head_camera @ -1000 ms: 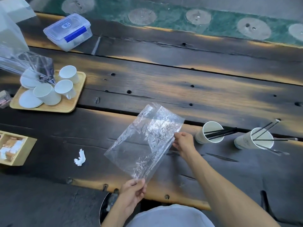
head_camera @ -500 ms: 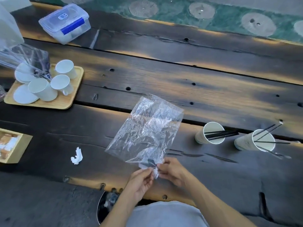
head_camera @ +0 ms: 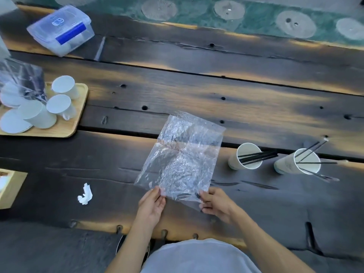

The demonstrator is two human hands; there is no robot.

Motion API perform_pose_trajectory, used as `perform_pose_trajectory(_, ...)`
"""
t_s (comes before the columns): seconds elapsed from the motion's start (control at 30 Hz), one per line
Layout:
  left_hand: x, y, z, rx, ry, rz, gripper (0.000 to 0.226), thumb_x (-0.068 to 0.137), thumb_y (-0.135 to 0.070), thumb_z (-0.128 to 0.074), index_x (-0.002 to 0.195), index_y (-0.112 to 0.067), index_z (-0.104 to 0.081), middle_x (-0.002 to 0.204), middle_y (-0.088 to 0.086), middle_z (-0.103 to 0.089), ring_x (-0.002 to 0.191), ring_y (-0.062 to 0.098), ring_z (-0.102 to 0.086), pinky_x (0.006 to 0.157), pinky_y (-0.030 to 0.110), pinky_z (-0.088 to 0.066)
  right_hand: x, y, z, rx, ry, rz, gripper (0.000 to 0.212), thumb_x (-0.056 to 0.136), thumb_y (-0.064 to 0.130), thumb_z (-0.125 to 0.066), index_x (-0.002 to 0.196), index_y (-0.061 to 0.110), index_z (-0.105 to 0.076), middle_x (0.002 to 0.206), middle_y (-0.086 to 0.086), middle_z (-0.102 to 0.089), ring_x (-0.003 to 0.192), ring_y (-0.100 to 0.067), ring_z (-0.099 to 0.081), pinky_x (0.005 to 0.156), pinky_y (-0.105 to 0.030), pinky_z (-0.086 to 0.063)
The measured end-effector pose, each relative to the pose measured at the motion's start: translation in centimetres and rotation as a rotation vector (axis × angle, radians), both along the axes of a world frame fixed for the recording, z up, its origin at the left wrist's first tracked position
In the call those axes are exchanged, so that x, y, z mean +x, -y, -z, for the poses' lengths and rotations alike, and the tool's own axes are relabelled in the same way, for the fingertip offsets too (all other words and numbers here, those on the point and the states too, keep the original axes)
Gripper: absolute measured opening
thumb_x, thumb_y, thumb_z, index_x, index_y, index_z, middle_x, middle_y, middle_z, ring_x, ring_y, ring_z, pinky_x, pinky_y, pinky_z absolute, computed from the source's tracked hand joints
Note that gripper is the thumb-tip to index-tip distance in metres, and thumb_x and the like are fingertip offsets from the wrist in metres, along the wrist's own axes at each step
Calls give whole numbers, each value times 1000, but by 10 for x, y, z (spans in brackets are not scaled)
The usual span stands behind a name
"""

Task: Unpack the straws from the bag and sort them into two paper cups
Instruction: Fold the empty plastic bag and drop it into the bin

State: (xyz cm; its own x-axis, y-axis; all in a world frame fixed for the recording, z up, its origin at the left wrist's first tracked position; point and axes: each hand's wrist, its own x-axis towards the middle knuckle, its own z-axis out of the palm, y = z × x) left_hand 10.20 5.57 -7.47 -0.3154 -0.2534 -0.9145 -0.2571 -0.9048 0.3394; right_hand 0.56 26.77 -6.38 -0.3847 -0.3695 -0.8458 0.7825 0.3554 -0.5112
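A crinkled clear plastic bag [head_camera: 183,156] is spread out over the dark wooden table [head_camera: 197,91]; I see no straws inside it. My left hand [head_camera: 152,203] pinches its near left corner, and my right hand [head_camera: 215,202] pinches its near right corner. To the right stand two white paper cups. The nearer cup [head_camera: 246,156] holds several black straws [head_camera: 258,156] leaning right. The farther cup [head_camera: 299,164] holds several black straws [head_camera: 313,163] fanned outward.
A wooden tray [head_camera: 65,123] with upturned white cups and lids sits at the left, another clear bag [head_camera: 23,79] over it. A lidded plastic box [head_camera: 61,29] lies at the back left. A crumpled white scrap [head_camera: 85,195] and a wooden box [head_camera: 9,186] are near the front left.
My hands have shifted from the bag's side and bunched bottom to its two near corners, spreading them apart. The bag now lies flatter and straighter over the table.
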Motion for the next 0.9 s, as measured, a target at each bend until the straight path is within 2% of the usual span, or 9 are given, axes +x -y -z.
perform_pose_trajectory(0.1, -3, -6, 2, 51, -11, -54, 3, 91, -9, -65, 92, -8, -66, 66, 2, -74, 74, 15, -63, 71, 26, -50, 12, -2, 5, 7, 24, 36, 15, 92, 21, -67, 100, 9, -65, 88, -6, -73, 75, -16, -67, 73, -29, -54)
perform_pose_trajectory(0.17, 1, -9, 6, 65, 3, -76, 7, 90, -11, -66, 95, -8, -66, 74, 5, -73, 78, 16, -62, 73, 26, -51, 18, -3, 7, 48, -29, 89, 8, 94, 15, -64, 89, 8, -64, 82, -9, -70, 68, -15, -64, 63, -24, -53)
perform_pose_trajectory(0.3, 19, 0, 18, 20, 45, -115, 27, 89, -8, -66, 115, -1, -64, 91, 8, -66, 80, 15, -61, 75, 25, -52, 18, -9, 7, 197, -166, 78, 17, 94, 11, -62, 78, 10, -56, 67, -6, -64, 54, -12, -56, 51, -21, -46)
perform_pose_trajectory(0.4, 34, 8, 24, -54, 132, -58, 33, 87, -4, -68, 119, 2, -62, 91, 13, -68, 77, 17, -64, 64, 23, -58, 18, -19, 10, 268, -206, 70, 19, 95, 9, -60, 76, 10, -55, 63, -6, -62, 50, -12, -52, 45, -21, -40)
perform_pose_trajectory(0.47, 43, 10, 27, -172, 249, 121, 26, 83, -6, -74, 108, 2, -67, 88, 18, -73, 71, 19, -67, 58, 23, -60, 19, -28, 12, 330, -210, 37, 22, 96, 10, -57, 74, 9, -56, 60, -5, -62, 47, -13, -51, 43, -22, -37)
perform_pose_trajectory(0.57, 51, 11, 29, -374, 363, 478, 16, 82, -9, -77, 80, 6, -71, 64, 16, -73, 57, 21, -64, 51, 25, -56, 23, -40, 17, 459, -206, -154, 29, 96, 20, -57, 69, 11, -54, 54, -4, -64, 41, -15, -51, 42, -23, -37)
perform_pose_trajectory(0.7, 57, 23, 29, -486, 430, 792, 38, 80, -22, -78, 51, -5, -60, 48, 11, -65, 44, 21, -56, 49, 26, -47, 18, -49, 18, 690, -291, -343, 43, 95, 40, -52, 64, 11, -53, 53, -5, -62, 42, -22, -52, 48, -27, -43)
perform_pose_trajectory(0.8, 50, 42, 18, -624, 624, 1252, 56, 70, -61, -71, 58, -7, -67, 59, 6, -72, 56, 23, -67, 59, 26, -51, 2, -35, 14, 648, -374, -230, 33, 96, 23, -51, 66, 10, -48, 57, -8, -60, 47, -22, -51, 49, -30, -43)
perform_pose_trajectory(0.9, 21, 60, -1, -887, 816, 1402, 54, 72, -67, -64, 88, -16, -69, 100, 7, -69, 94, 30, -66, 75, 34, -49, -24, -7, 8, 548, -450, -109, 22, 96, 13, -46, 76, 7, -54, 65, -7, -63, 51, -19, -55, 50, -34, -46)
